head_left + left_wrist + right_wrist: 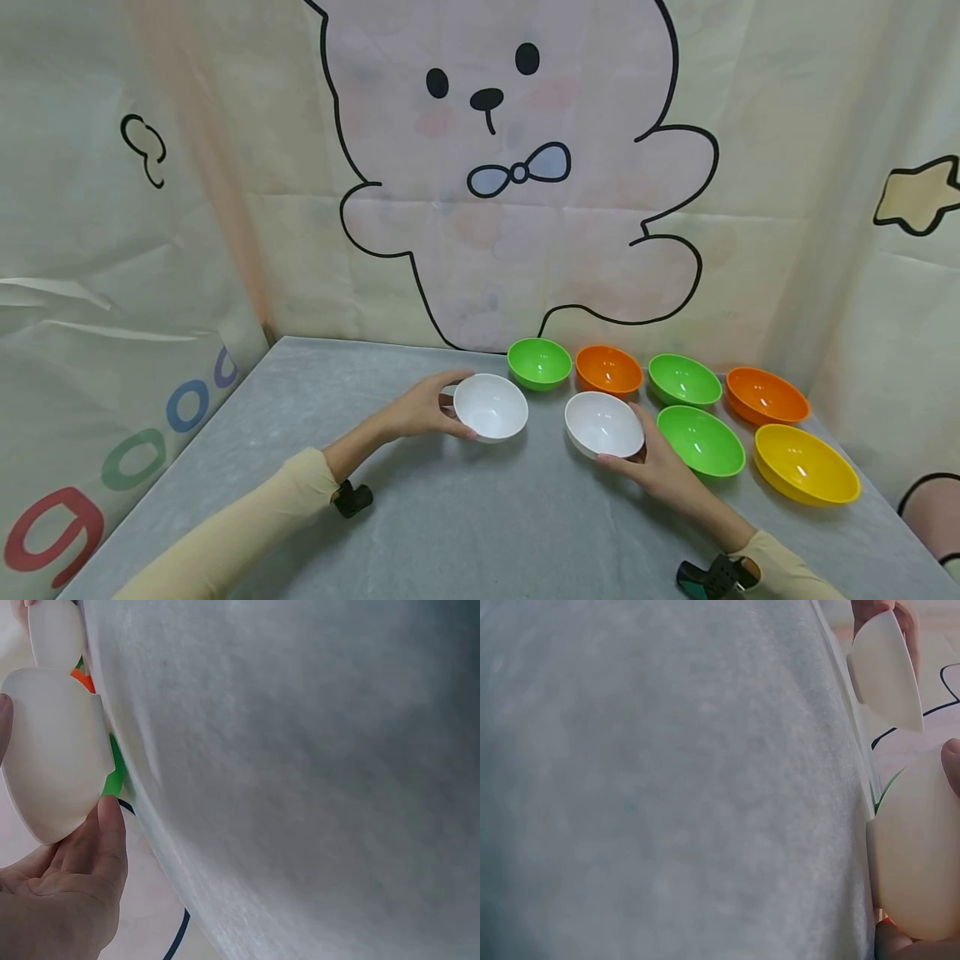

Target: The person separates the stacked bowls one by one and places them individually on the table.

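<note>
Two white bowls are held side by side, rims up, with a gap between them. My left hand (pixel 431 406) grips the left white bowl (pixel 491 408) by its left side, thumb toward me and fingers behind. On the other side, my right hand (pixel 656 458) holds the right white bowl (pixel 603 425) at its right side. In the left wrist view the left bowl (pixel 60 750) is close up, its foot near the tabletop. The right wrist view shows the right bowl (pixel 915 847); whether its foot touches the table cannot be told.
Behind and right of the white bowls stand green bowls (pixel 539 364) (pixel 684 381) (pixel 701 442), orange bowls (pixel 609 371) (pixel 767 396) and a yellow bowl (pixel 806 464). They stand on the grey table (pixel 480 525). A printed curtain (pixel 787 275) hangs along the table's far edge.
</note>
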The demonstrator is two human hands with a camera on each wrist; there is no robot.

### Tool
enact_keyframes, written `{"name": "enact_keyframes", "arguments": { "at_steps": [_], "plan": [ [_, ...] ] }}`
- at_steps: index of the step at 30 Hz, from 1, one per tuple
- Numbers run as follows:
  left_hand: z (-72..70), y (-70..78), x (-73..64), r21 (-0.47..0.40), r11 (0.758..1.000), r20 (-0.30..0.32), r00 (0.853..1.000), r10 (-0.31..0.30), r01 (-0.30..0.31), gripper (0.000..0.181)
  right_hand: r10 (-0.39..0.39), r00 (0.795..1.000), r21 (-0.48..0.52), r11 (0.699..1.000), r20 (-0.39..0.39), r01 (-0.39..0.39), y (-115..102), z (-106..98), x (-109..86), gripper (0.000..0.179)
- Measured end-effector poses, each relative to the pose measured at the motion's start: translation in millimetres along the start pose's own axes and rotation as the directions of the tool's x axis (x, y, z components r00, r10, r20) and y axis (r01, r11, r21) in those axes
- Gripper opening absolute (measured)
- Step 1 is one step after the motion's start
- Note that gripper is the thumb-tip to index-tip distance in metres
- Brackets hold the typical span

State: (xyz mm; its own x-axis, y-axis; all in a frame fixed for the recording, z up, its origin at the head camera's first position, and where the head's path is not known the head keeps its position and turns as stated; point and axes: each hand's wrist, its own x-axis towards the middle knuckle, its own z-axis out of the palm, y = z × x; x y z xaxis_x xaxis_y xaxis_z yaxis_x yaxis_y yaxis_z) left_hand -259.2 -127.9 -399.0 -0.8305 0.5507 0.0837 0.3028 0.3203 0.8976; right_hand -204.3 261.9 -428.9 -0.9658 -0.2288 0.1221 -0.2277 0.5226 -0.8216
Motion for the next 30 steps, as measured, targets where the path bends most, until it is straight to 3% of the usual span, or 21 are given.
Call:
{"name": "enact_keyframes", "arguments": {
  "at_steps": [10, 16, 21, 30],
  "plan": [
    [10.3, 3.0, 11.2, -0.015, 1.0, 0.021, 0.999, 0.024, -0.023, 0.097, -0.007, 1.0, 0.019, 1.0, 0.005, 0.007, -2.9, 0.7, -0.5, 0.101],
    [17.1, 7.8, 17.9, -0.028, 1.0, 0.013, 1.0, 0.007, -0.006, 0.097, -0.01, 1.0, 0.028, 1.0, 0.0, 0.01, -3.2, 1.4, -1.1, 0.101],
    [22.2, 11.3, 24.4, -0.03, 0.998, 0.029, 0.998, 0.05, -0.049, 0.094, -0.008, 1.0, 0.028, 1.0, 0.001, 0.008, -3.3, 1.1, -1.1, 0.102],
    [30.4, 5.6, 33.4, -0.061, 0.997, 0.044, 0.998, 0.047, -0.044, 0.093, -0.019, 1.0, 0.034, 0.999, 0.006, 0.019, -3.1, 0.7, -1.2, 0.101]
  ]
}}
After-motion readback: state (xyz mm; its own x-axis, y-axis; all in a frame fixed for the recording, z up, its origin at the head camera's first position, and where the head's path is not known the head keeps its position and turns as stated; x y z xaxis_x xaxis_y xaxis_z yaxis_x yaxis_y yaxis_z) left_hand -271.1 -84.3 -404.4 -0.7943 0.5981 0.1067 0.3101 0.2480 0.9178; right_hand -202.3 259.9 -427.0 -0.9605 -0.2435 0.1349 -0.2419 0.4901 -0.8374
